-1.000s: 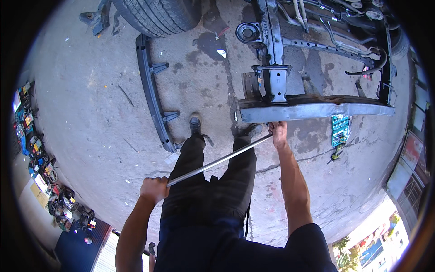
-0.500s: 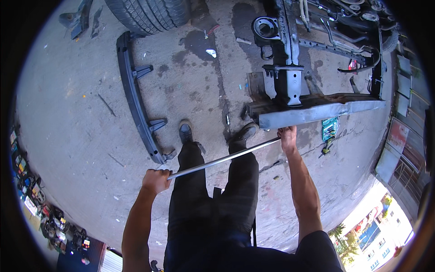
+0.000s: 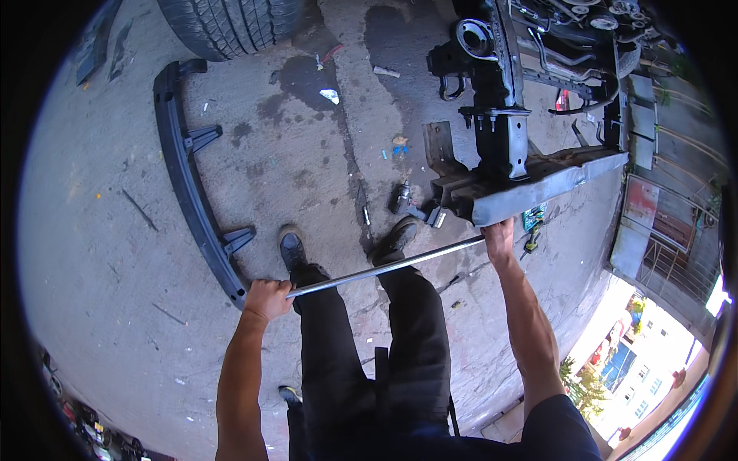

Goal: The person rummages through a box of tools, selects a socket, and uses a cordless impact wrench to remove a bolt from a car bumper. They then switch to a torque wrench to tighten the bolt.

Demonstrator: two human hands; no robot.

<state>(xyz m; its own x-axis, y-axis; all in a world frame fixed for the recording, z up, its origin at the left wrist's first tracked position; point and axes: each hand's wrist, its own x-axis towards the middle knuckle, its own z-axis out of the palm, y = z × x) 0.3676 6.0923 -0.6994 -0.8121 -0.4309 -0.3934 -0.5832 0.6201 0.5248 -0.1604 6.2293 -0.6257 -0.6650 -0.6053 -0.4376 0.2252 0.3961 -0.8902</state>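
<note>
A long silvery metal bar (image 3: 384, 267) runs across in front of my legs, rising slightly to the right. My left hand (image 3: 269, 298) is closed round its left end, knuckles up. At the right end my right hand (image 3: 499, 238) is wrapped round the bar, right against the near edge of a grey metal crossmember (image 3: 553, 188). The bar's right tip is hidden by that hand, and I cannot tell whether it touches the crossmember. A dark vehicle frame rail (image 3: 498, 138) joins the crossmember from behind.
A black bumper beam (image 3: 188, 173) with two brackets lies on the concrete to the left. Beyond it is a tyre (image 3: 231, 27). A power tool (image 3: 401, 198) lies near my right shoe (image 3: 396, 237). Right of my hand are a green tool case (image 3: 533, 217) and a yellow-green tool (image 3: 532, 240).
The view has shifted, so the floor parts sit further left. Both hands keep their grip on the bar. The power tool by my right shoe and another shoe behind my left leg have come into sight.
</note>
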